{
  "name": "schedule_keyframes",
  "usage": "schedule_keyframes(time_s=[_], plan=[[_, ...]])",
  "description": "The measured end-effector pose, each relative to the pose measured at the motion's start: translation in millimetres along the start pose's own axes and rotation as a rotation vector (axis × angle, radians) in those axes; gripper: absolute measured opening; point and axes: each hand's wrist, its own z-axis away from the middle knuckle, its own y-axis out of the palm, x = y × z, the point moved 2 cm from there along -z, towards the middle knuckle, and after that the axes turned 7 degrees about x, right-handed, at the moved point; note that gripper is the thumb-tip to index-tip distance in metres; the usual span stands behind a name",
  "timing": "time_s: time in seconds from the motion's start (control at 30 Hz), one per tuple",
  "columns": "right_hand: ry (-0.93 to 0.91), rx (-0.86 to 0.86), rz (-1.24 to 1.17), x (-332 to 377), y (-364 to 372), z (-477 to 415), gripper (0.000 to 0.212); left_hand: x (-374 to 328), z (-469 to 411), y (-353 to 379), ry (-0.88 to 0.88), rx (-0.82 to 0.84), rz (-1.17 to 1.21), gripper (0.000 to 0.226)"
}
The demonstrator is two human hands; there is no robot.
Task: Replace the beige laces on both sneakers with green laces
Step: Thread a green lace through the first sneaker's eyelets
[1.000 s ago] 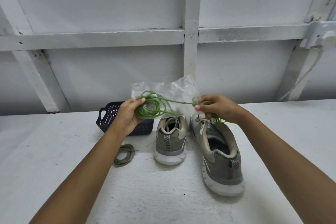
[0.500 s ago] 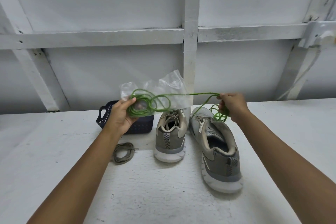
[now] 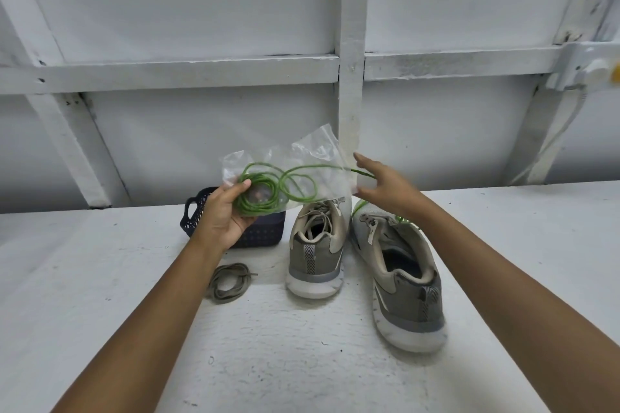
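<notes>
1. The left hand [image 3: 223, 218] is raised above the tabletop. Its thumb and curled fingers pinch the lower corner of a clear crinkled plastic bag [image 3: 318, 157], pressing on the coil inside.
2. The green round-cord laces [image 3: 260, 193] lie in the bag, thin and smooth and wound in loose loops. One strand runs out of the bag's right edge.
3. The right hand [image 3: 389, 189] is at that edge, fingers extended and thumb and forefinger spread apart. The strand passes between them. No grip shows, and we cannot tell if the skin touches it.
4. There are two grey-and-beige mesh sneakers with thick white soles, heels towards us. The laced sneaker [image 3: 315, 255] stands upright with beige laces still in it. The unlaced sneaker [image 3: 402, 282] is just beside it, tilted, with a bit of green cord on its tongue.
5. One flat beige lace [image 3: 229, 282] is coiled on the table, left of the laced sneaker.
6. One dark blue perforated plastic basket [image 3: 201, 214] with a loop handle sits behind the left hand.
7. We cannot count the green laces within the tangle.
8. The white rough-painted tabletop [image 3: 302, 362] is pebbly and scuffed.
9. Half a second ago the right hand was out to the right, fist closed on a green bunch with the strand pulled taut. Now it is back at the bag, opened. The left hand's hold is unchanged.
</notes>
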Motion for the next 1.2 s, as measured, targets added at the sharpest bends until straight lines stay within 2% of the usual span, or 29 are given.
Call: schedule_keyframes(time_s=[0.03,0.1,0.13,0.2,0.27,0.37,0.47,0.53,0.57,0.63,0.67,0.73,0.8,0.87,0.97,1.03,1.13,1.2], plan=[[0.004,-0.005,-0.05,3,1,-2,0.058,-1,1,0,0.002,0.008,0.0,0.018],[0.025,-0.036,-0.122,5,3,-5,0.023,-3,2,1,0.003,0.021,-0.006,0.018],[0.038,-0.076,-0.124,5,2,-7,0.015,-4,3,1,0.005,0.024,-0.007,0.018],[0.116,-0.199,-0.185,-4,-4,-9,0.02,-7,4,-1,0.012,0.02,0.001,0.018],[0.284,-0.309,-0.279,-21,-12,-8,0.016,-11,6,-5,0.023,0.005,0.013,0.018],[0.553,-0.307,-0.451,-47,-20,-3,0.025,-13,8,-10,0.03,-0.008,0.026,0.018],[0.643,-0.334,-0.507,-61,-25,1,0.033,-13,9,-12,0.042,0.005,0.034,0.019],[0.629,-0.311,-0.483,-55,-23,3,0.017,-13,10,-11,0.045,0.008,0.029,0.02],[0.585,-0.281,-0.419,-50,-21,4,0.023,-12,10,-11,0.045,0.009,0.025,0.02],[0.402,-0.165,-0.147,-36,-18,7,0.061,-10,10,-10,0.039,0.007,0.021,0.019],[0.279,-0.125,-0.065,-25,-18,8,0.07,-9,10,-9,0.036,0.007,0.018,0.018],[0.052,-0.034,-0.052,-4,-11,10,0.072,-7,10,-5,0.026,0.011,0.007,0.018],[-0.047,0.019,-0.022,11,-3,8,0.063,-4,10,-1,0.015,0.018,0.0,0.017],[-0.051,-0.001,-0.016,17,2,6,0.049,-2,10,1,0.007,0.009,0.003,0.016],[-0.037,-0.03,-0.18,17,5,6,0.024,-2,10,1,0.001,0.0,0.01,0.016],[0.016,-0.076,-0.237,11,3,5,0.016,-3,10,0,0.005,0.014,0.005,0.018],[0.195,-0.172,-0.111,-12,-4,2,0.031,-4,10,-2,0.013,0.006,-0.001,0.018],[0.365,-0.199,0.022,-32,-11,1,0.026,-5,10,-4,0.014,-0.008,0.012,0.018]])
